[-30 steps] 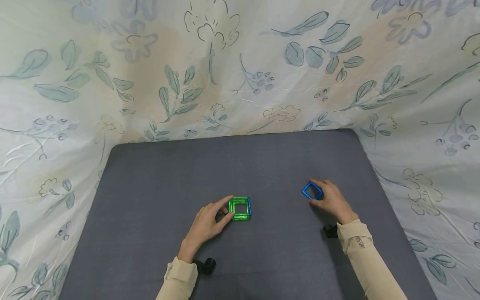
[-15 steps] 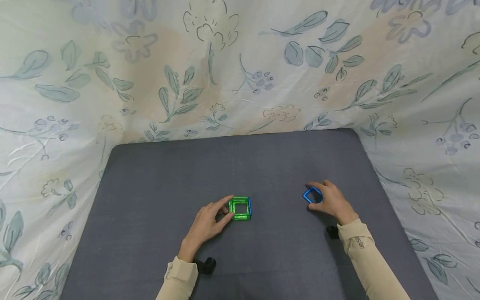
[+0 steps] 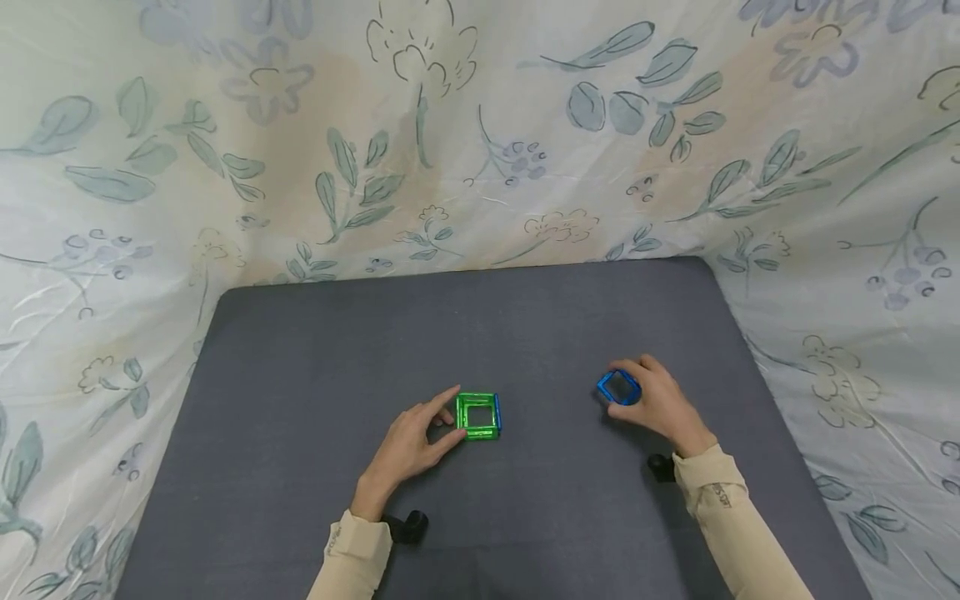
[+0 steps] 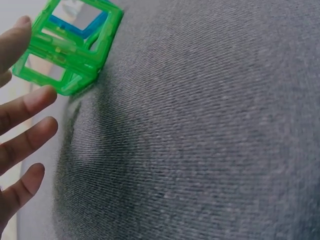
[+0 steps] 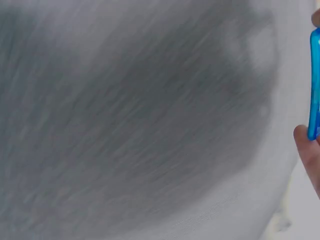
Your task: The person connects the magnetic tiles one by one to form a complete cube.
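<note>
A small box of see-through green magnetic tiles (image 3: 477, 433), with a blue tile (image 3: 498, 413) on its right side, stands on the dark grey table. My left hand (image 3: 405, 446) is beside its left side, thumb tip at the near corner and index tip by the far one. In the left wrist view, the fingers (image 4: 30, 102) are spread loosely next to the green box (image 4: 82, 52). Further right, my right hand (image 3: 660, 404) pinches a blue square magnetic tile (image 3: 606, 393) between thumb and fingers. Only an edge of that blue tile (image 5: 315, 85) shows in the right wrist view.
The grey table (image 3: 337, 333) is bordered at the back and sides by a floral cloth (image 3: 480, 192). Black wrist-worn devices, one by the left cuff (image 3: 408, 527) and one by the right cuff (image 3: 660, 467), stick out over the table.
My right hand has shifted slightly left with the blue tile, which has turned a little. The left index fingertip has lifted slightly away from the green box, which stays in place.
</note>
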{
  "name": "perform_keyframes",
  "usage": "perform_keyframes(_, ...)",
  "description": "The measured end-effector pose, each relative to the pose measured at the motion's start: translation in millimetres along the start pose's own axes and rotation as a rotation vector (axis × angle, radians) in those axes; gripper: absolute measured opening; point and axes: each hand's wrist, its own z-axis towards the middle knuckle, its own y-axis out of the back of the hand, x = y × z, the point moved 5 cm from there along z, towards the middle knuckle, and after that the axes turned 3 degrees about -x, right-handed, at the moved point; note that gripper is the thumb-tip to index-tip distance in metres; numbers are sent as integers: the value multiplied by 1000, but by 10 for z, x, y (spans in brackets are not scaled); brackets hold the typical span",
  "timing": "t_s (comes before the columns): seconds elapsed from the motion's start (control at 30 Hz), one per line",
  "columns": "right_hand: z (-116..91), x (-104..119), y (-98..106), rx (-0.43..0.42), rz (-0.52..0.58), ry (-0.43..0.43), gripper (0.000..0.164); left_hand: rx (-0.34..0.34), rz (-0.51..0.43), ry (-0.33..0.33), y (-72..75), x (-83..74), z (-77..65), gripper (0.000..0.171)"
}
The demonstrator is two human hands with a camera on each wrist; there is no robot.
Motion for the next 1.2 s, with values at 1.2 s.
perform_keyframes(1.2, 352, 1962, -467, 290, 118, 452, 90, 49, -8, 0, 11, 53, 24, 65)
